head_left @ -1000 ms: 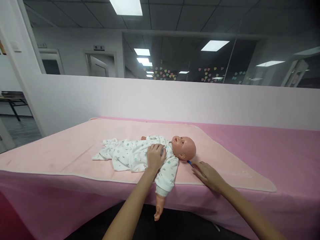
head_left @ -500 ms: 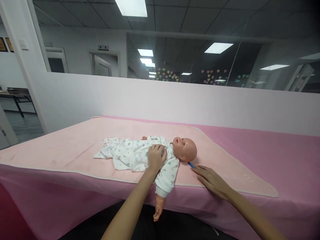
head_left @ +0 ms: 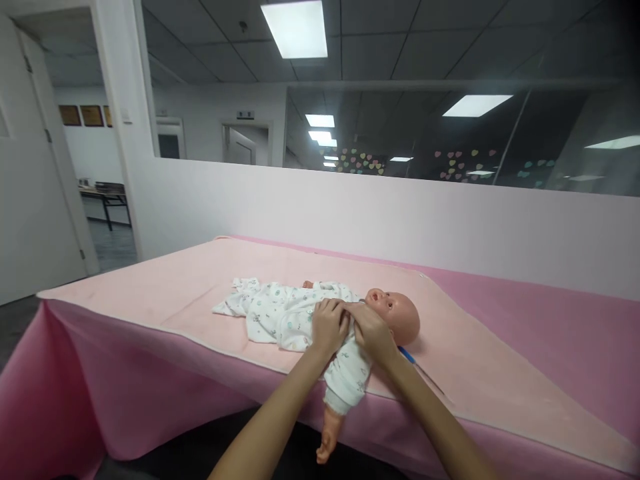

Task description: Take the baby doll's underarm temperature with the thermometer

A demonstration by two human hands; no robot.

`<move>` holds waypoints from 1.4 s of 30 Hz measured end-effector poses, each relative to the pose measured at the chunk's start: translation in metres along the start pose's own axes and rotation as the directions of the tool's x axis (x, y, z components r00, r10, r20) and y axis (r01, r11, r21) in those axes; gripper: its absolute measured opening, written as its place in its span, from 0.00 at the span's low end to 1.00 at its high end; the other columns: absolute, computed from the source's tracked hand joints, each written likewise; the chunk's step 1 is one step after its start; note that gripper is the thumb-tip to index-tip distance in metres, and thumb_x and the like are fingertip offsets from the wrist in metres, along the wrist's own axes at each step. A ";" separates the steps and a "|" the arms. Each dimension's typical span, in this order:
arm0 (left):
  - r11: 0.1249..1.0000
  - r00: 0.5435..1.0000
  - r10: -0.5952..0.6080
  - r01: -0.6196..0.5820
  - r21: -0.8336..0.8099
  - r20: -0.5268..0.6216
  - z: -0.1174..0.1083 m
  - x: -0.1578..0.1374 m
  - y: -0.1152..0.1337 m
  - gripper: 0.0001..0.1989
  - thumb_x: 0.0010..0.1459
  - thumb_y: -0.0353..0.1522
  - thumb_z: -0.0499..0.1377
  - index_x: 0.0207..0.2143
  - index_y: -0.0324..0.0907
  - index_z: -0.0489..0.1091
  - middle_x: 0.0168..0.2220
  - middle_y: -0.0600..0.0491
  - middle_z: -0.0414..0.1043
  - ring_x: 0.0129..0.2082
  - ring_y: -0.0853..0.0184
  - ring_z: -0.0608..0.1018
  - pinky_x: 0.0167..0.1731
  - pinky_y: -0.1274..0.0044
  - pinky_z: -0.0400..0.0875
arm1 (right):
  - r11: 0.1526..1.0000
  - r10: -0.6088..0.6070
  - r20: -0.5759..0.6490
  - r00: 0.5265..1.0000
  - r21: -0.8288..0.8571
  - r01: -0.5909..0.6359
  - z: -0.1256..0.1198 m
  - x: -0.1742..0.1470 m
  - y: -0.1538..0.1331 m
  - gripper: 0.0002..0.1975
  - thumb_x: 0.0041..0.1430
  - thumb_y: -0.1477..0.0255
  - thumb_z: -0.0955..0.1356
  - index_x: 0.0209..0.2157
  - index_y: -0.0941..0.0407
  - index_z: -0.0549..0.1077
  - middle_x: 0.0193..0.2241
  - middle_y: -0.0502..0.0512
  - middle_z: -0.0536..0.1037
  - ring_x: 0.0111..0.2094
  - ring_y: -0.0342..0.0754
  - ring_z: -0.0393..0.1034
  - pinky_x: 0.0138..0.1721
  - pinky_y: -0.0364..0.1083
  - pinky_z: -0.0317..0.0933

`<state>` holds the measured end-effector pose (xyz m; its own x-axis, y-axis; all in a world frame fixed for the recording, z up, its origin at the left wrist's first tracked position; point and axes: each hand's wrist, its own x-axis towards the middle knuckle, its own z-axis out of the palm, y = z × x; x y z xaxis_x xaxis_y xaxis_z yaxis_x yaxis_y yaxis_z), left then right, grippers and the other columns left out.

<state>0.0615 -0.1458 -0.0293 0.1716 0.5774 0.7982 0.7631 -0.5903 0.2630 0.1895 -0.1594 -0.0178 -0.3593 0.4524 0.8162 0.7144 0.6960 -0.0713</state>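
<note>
1. Both hands are sitting on the doll's chest. The left hand (head_left: pixel 327 325) is curling its fingers down onto the white printed onesie (head_left: pixel 280 313), looks like it's bunching or pinching the fabric near the collar. The right hand (head_left: pixel 373 330) is pressing in right beside it, touching it, fingers folded onto the same bit of cloth just under the chin. Can't honestly tell if either is pinching a snap or only the cloth.

2. The baby doll (head_left: pixel 395 315) is lying on its back near the front edge of the pale pink blanket (head_left: pixel 175 293), head pointing right, legs pointing left.

3. The doll's near arm (head_left: pixel 335 417) is hanging off the table edge, bare hand dangling down.

4. A thin blue-tipped stick (head_left: pixel 407 355), maybe a thermometer or pen, is lying on the blanket just right of the right wrist, near the head.

5. What could go wrong, my guess: the doll is lying so close to the edge with one arm already over it that a tug on the onesie toward the near side could be dragging the whole thing off. A wrist sweep could also be knocking that blue stick off.

6. Count: one doll, one onesie, one blanket, one pink table cover (head_left: pixel 550 313) underneath, one blue stick, two hands.
</note>
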 end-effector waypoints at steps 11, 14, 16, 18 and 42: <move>0.997 0.995 -0.055 0.050 -0.055 -0.087 0.002 -0.002 0.000 0.07 0.57 0.29 0.51 0.35 0.43 0.68 0.36 0.52 0.71 0.37 0.66 0.69 0.39 0.71 0.61 | 0.996 0.087 -0.194 0.977 -0.005 -0.090 0.052 -0.013 0.021 0.18 0.57 0.78 0.55 0.48 0.57 0.65 0.43 0.59 0.72 0.45 0.50 0.67 0.48 0.52 0.62; 0.998 0.996 -0.051 0.047 -0.052 -0.075 0.001 -0.002 0.001 0.07 0.58 0.30 0.50 0.36 0.43 0.68 0.36 0.52 0.71 0.38 0.66 0.69 0.39 0.71 0.61 | 0.995 0.085 -0.240 0.967 -0.030 -0.095 0.052 -0.018 0.023 0.18 0.59 0.77 0.54 0.49 0.56 0.64 0.45 0.59 0.71 0.47 0.50 0.66 0.49 0.53 0.62; 0.998 0.996 -0.049 0.046 -0.047 -0.068 0.001 -0.001 0.001 0.08 0.59 0.30 0.50 0.36 0.43 0.68 0.37 0.53 0.71 0.38 0.66 0.69 0.39 0.71 0.61 | 0.994 0.085 -0.269 0.959 -0.044 -0.101 0.052 -0.019 0.023 0.17 0.59 0.76 0.55 0.48 0.56 0.64 0.44 0.59 0.72 0.47 0.50 0.66 0.49 0.53 0.62; 0.998 0.997 -0.047 0.044 -0.042 -0.065 0.001 -0.001 0.001 0.08 0.59 0.31 0.50 0.36 0.43 0.68 0.37 0.52 0.70 0.39 0.66 0.69 0.40 0.71 0.60 | 0.993 0.077 -0.289 0.954 -0.059 -0.098 0.051 -0.018 0.022 0.17 0.59 0.77 0.55 0.47 0.57 0.65 0.44 0.60 0.72 0.48 0.50 0.66 0.49 0.53 0.62; 1.000 1.000 0.004 -0.005 0.011 0.025 0.000 0.002 0.001 0.07 0.58 0.34 0.50 0.36 0.44 0.67 0.35 0.53 0.71 0.38 0.65 0.68 0.38 0.71 0.59 | 0.991 0.099 -0.337 0.936 -0.053 -0.124 0.044 -0.015 0.018 0.16 0.56 0.79 0.56 0.42 0.54 0.70 0.42 0.58 0.70 0.46 0.49 0.65 0.48 0.51 0.63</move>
<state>0.0626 -0.1455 -0.0272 0.1903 0.5887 0.7857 0.7689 -0.5869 0.2535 0.1810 -0.1288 -0.0563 -0.0637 0.3050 0.9502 0.7841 0.6043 -0.1414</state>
